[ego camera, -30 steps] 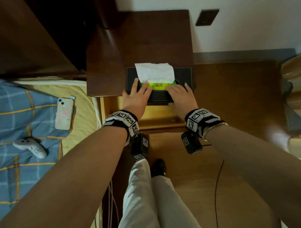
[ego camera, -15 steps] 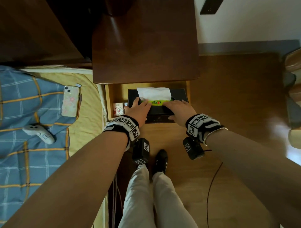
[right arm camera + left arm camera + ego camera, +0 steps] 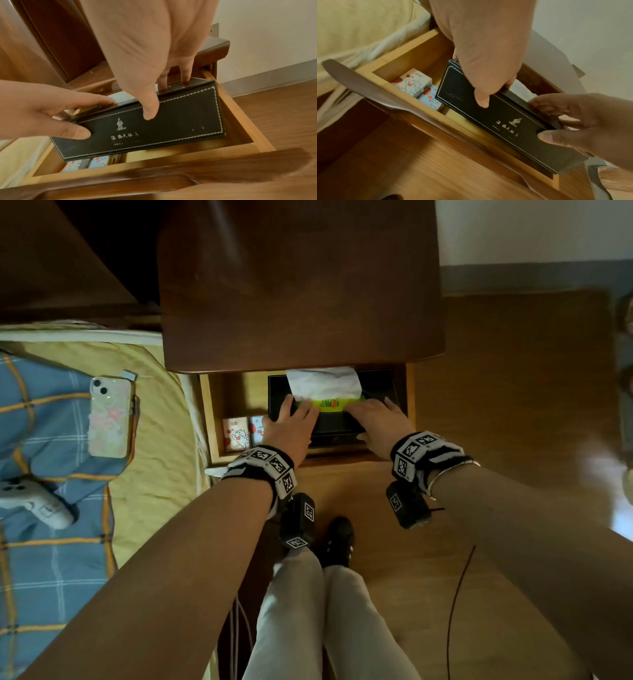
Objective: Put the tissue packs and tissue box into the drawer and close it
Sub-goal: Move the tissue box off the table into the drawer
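Drawer front (image 3: pixel 171 180): dark curved wood, nearest the person; pale wooden walls behind it, drawer pulled open.
Left grip (image 3: pixel 289 428): thumb on the near face of the tissue box (image 3: pixel 501 121), fingers over its top edge, holding its left end.
Right grip (image 3: pixel 380 422): holding the box's right end the same way, thumb on the near face.
Change: a second ago the box sat on the nightstand top (image 3: pixel 301 285); now it is down between the drawer walls, tilted, seemingly not yet flat on the bottom.
Meaning: likely the last item going in; release and closing remain.
Box: black, leather-like, white stitching, pale lettering; white tissue (image 3: pixel 323 383) sticking up.
Tissue packs (image 3: pixel 418 86): two small printed packs, already in the drawer's left part, just beside the box.
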`<action>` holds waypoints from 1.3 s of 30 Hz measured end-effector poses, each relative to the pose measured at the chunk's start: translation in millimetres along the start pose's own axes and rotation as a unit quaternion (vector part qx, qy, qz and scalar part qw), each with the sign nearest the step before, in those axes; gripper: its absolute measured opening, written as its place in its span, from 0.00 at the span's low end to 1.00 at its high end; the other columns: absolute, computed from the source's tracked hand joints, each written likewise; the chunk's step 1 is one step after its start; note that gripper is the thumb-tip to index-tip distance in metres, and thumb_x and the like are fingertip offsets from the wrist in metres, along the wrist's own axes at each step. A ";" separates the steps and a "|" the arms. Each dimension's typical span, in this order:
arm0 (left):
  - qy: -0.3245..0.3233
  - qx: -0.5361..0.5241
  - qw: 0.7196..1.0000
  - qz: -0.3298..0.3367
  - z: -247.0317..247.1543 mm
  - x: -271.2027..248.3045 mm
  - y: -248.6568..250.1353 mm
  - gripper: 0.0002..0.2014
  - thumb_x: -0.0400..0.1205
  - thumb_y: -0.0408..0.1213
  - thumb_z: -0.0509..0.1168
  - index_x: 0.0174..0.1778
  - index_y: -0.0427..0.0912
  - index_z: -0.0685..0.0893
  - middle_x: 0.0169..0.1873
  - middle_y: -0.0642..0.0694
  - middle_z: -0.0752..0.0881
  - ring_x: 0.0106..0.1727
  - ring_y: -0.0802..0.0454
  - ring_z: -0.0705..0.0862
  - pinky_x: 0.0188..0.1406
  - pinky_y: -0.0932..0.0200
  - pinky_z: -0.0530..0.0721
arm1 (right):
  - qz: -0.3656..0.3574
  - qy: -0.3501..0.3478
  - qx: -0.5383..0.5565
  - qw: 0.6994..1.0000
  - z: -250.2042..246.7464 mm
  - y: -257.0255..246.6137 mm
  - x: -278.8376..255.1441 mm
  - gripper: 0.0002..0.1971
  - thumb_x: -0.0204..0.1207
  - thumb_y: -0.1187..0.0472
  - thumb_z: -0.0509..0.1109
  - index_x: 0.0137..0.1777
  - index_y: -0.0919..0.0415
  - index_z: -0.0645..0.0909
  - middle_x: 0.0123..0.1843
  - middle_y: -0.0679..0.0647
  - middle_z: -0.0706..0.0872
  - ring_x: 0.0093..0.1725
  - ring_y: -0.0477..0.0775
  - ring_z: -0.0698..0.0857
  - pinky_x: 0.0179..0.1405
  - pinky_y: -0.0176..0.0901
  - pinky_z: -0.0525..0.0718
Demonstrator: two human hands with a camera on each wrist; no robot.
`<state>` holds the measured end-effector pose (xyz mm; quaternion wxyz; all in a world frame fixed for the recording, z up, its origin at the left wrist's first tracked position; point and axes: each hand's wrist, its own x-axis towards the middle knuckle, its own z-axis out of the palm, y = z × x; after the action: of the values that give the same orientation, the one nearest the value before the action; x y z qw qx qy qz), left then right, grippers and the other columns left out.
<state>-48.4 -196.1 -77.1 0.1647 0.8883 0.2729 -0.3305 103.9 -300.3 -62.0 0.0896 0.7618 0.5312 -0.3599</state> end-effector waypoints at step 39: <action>-0.009 -0.014 1.000 0.016 75.7 6.5 -4.5 0.46 0.79 0.70 0.49 0.85 0.52 0.37 0.87 0.45 0.44 0.86 0.37 0.44 0.80 0.28 0.44 | 0.011 0.027 -0.027 0.999 95.8 19.1 1.7 0.40 0.78 0.38 0.59 0.85 0.54 0.50 0.87 0.54 0.55 0.86 0.54 0.51 0.84 0.61 0.42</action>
<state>-84.5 -225.8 -137.0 0.1848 0.8873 0.2618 -0.3316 77.5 -356.8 -137.2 0.0993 0.7747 0.5341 -0.3235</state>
